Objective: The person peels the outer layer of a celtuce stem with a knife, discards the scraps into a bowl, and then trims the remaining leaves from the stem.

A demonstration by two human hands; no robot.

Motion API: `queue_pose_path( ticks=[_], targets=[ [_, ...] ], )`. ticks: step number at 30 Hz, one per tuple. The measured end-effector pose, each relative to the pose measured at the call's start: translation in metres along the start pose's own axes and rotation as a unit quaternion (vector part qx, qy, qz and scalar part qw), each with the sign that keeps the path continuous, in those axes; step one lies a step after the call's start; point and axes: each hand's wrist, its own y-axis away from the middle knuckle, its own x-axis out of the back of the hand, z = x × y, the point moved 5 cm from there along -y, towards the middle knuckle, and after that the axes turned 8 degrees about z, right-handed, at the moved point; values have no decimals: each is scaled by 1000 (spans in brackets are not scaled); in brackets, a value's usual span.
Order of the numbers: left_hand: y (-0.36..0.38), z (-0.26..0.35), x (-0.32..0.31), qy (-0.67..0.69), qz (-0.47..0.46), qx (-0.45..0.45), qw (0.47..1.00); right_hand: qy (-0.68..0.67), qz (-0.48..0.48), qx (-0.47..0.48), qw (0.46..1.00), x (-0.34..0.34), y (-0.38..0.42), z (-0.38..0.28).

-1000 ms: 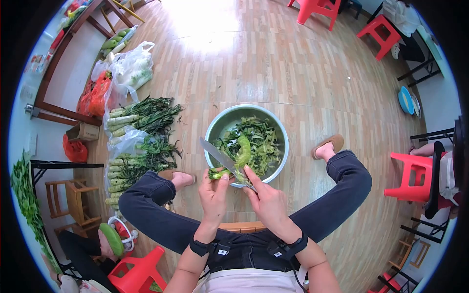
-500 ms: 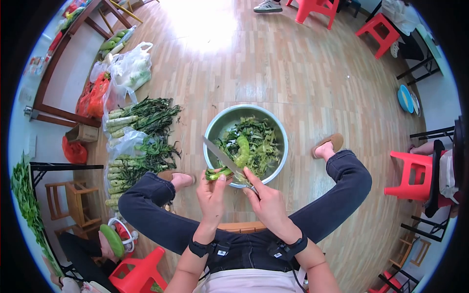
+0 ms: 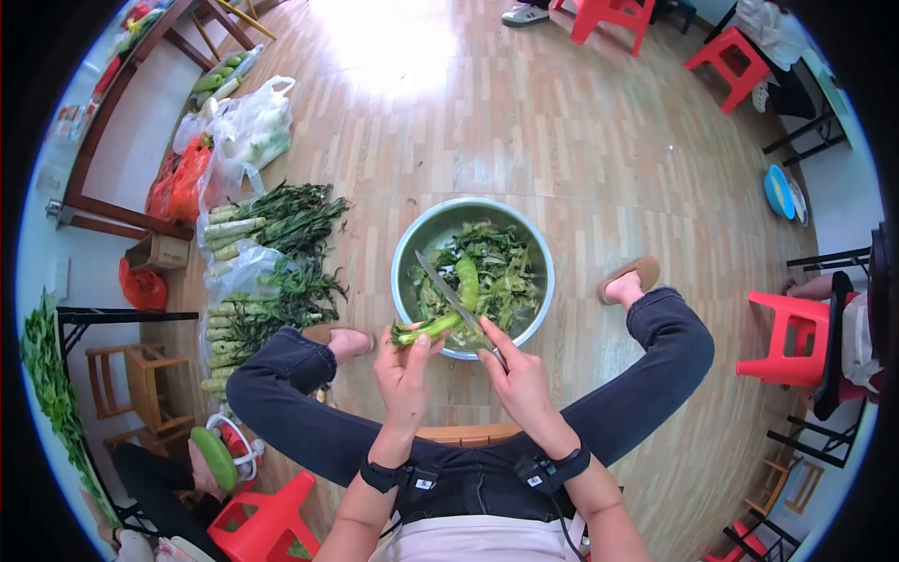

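My left hand (image 3: 403, 373) holds a green vegetable stalk (image 3: 434, 329) with leafy bits at its left end, over the near rim of a metal bowl (image 3: 401, 281). My right hand (image 3: 517, 373) grips a long knife (image 3: 444, 288), its blade slanting up and left across the bowl, touching or very near the stalk's right end. Inside the bowl, peelings and dark green leaves (image 3: 510, 272) surround a peeled light green piece (image 3: 467, 281). The knife handle is mostly hidden in my fingers.
Leafy stalks (image 3: 234, 337) lie on the floor at left, with white (image 3: 253, 136) and red (image 3: 192, 183) plastic bags behind them. Red stools (image 3: 791, 337) stand at right and lower left (image 3: 267, 520). Other people's legs and feet show near the edges.
The knife has moved right, its blade now at the stalk's right end and pointing more steeply up. The stalk shows longer from my left hand. My right hand has shifted slightly right.
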Motion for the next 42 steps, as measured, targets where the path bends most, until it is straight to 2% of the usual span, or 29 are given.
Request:
queue_pose_path(
  ticks=[2,6,9,15,17,21,26,30,32,35,38,42],
  targets=[
    [-1,0,-1,-1,1,-4,1000,-27,-11,28,999,5,6,-17],
    [-1,0,-2,-5,6,-2,1000,-10,5,26,1000,3,3,-12],
    [-1,1,-1,-2,-1,-1,1000,-2,-18,-15,1000,-1,2,0],
    [-1,-1,-2,-4,-1,-4,1000,-30,-8,31,999,5,6,-16],
    [-1,-3,0,-1,2,3,1000,-23,-19,1,1000,1,3,-9],
    [0,-1,0,5,8,-6,1000,-28,-8,12,1000,-2,2,-6],
    [1,-3,4,9,15,-6,1000,-16,-23,-39,999,-12,-3,23],
    [-2,-2,7,-3,28,-1,1000,-33,-44,-60,997,-7,3,11],
    [-2,-1,5,2,28,-5,1000,-86,-15,16,996,-2,8,-9],
    [-3,-2,6,3,32,0,999,-38,-29,-37,998,-6,2,4],
    [-2,-3,8,-9,26,1,1000,-59,-29,-36,997,-11,-1,18],
    [-2,-3,8,-4,26,-2,1000,-55,-39,-25,997,-5,5,2]
  ],
)
